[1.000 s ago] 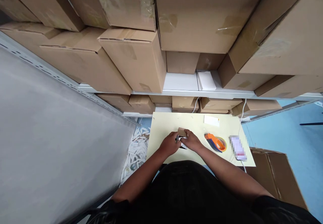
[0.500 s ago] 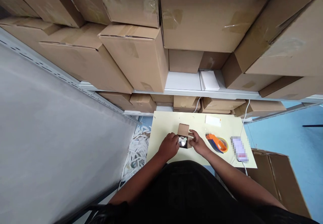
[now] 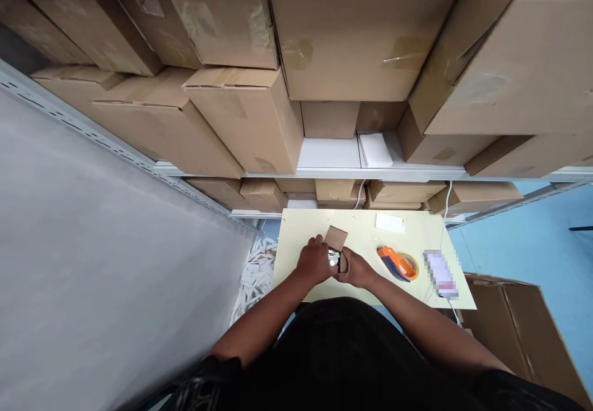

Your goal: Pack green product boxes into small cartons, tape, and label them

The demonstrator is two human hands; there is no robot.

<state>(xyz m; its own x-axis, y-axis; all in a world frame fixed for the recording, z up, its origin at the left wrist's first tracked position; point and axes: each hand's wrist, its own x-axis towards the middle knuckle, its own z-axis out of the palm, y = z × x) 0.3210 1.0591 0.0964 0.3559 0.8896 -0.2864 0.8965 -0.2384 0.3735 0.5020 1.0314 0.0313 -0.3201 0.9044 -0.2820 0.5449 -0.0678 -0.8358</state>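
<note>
On the pale yellow table (image 3: 296, 228) is a small brown cardboard box (image 3: 336, 238) with its flap raised at the far side. A shiny silver round object (image 3: 333, 258) shows in its opening; I cannot make out its kind. My left hand (image 3: 315, 261) is closed against the box's left side, its fingers partly covering the silver object. On the other side, my right hand (image 3: 357, 267) wraps round the right wall of the box, thumb and fingers gripping it. The lower part of the box is hidden by both hands.
Right of my hands lies an orange and blue tape dispenser (image 3: 399, 264). A white card (image 3: 390, 222) and a blurred-out phone (image 3: 441, 274) with a cable also lie there. Cardboard boxes (image 3: 361, 34) fill the shelf (image 3: 324, 152) ahead. White scraps (image 3: 252, 275) cover the floor at left.
My right hand has closed round the box, with its fingers lower on the right side. The box has turned slightly and its flap now tilts. My left hand covers more of the silver object.
</note>
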